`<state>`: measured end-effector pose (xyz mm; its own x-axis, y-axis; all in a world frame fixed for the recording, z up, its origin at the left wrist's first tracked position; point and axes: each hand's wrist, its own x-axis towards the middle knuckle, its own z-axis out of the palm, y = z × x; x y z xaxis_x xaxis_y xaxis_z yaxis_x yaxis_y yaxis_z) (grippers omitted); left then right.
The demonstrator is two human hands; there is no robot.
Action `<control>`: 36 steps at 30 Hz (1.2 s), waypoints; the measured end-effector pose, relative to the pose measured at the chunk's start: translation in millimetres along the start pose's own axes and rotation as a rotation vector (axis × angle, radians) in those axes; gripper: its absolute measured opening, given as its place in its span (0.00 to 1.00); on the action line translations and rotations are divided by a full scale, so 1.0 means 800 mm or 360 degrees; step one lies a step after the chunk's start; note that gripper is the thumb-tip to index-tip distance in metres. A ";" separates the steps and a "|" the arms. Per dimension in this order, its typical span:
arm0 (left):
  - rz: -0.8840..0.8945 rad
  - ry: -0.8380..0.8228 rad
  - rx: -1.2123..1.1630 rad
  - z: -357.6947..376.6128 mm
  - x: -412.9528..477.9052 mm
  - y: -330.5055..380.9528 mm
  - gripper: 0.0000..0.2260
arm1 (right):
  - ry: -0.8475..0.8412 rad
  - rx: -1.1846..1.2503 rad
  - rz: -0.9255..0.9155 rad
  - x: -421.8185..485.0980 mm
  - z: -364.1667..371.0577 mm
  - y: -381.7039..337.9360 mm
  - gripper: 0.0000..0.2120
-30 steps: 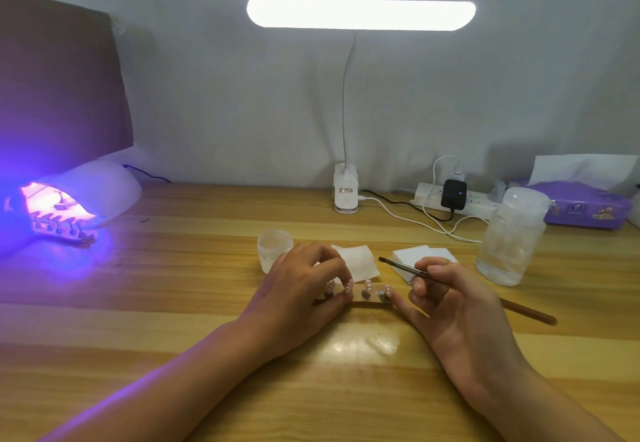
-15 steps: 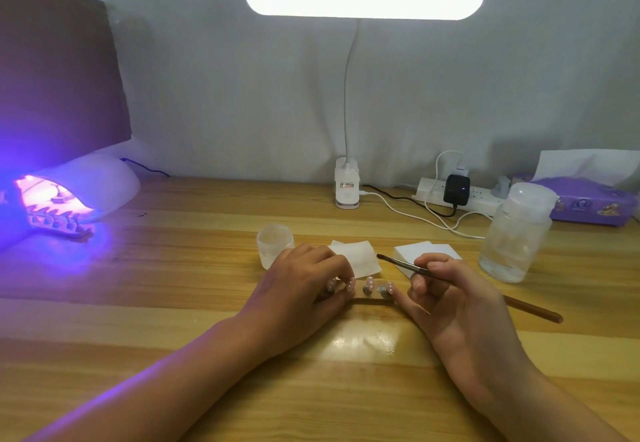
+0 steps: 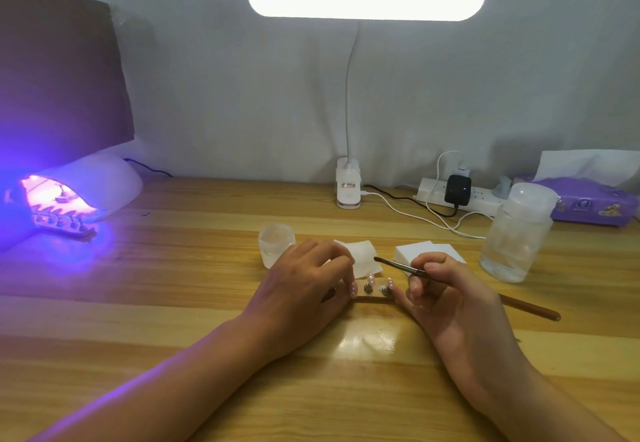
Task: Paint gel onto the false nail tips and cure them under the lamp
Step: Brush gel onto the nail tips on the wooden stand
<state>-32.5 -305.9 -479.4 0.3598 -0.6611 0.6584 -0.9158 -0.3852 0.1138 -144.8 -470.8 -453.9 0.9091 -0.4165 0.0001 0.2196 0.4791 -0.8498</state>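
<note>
A small wooden holder (image 3: 370, 299) with pale false nail tips (image 3: 371, 279) on metal pegs lies on the table in front of me. My left hand (image 3: 304, 289) curls over its left end and holds it down. My right hand (image 3: 446, 292) pinches a thin brown brush (image 3: 401, 267), bristles pointing left just above the tips. At the far left the white curing lamp (image 3: 104, 185) glows violet, and a second holder with nail tips (image 3: 62, 225) lies at its mouth. A small frosted jar (image 3: 276, 244) stands behind my left hand.
White wipe squares (image 3: 363, 254) lie behind the holder. A clear pump bottle (image 3: 516, 234) stands at the right, a purple tissue box (image 3: 595, 202) behind it. A power strip (image 3: 457, 194) with cables and the clip desk lamp (image 3: 348, 189) sit along the wall.
Both hands stay on the holder and brush with only slight shifts. The camera view has tilted a little.
</note>
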 end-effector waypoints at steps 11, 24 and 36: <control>0.0056 0.0161 -0.0050 -0.003 -0.001 0.001 0.04 | -0.0065 -0.0319 -0.0181 -0.004 -0.006 0.007 0.12; 0.0025 0.0267 -0.0097 -0.003 -0.003 -0.003 0.02 | -0.0125 -0.0430 -0.0210 -0.001 -0.009 0.010 0.06; 0.0042 0.0218 -0.0048 -0.002 -0.002 -0.002 0.02 | -0.0234 -0.0546 -0.0217 -0.004 -0.005 0.013 0.03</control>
<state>-31.6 -302.9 -479.5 0.3099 -0.5757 0.7566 -0.9302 -0.3481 0.1162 -146.6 -467.8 -464.9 0.9261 -0.3317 0.1796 0.2337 0.1308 -0.9635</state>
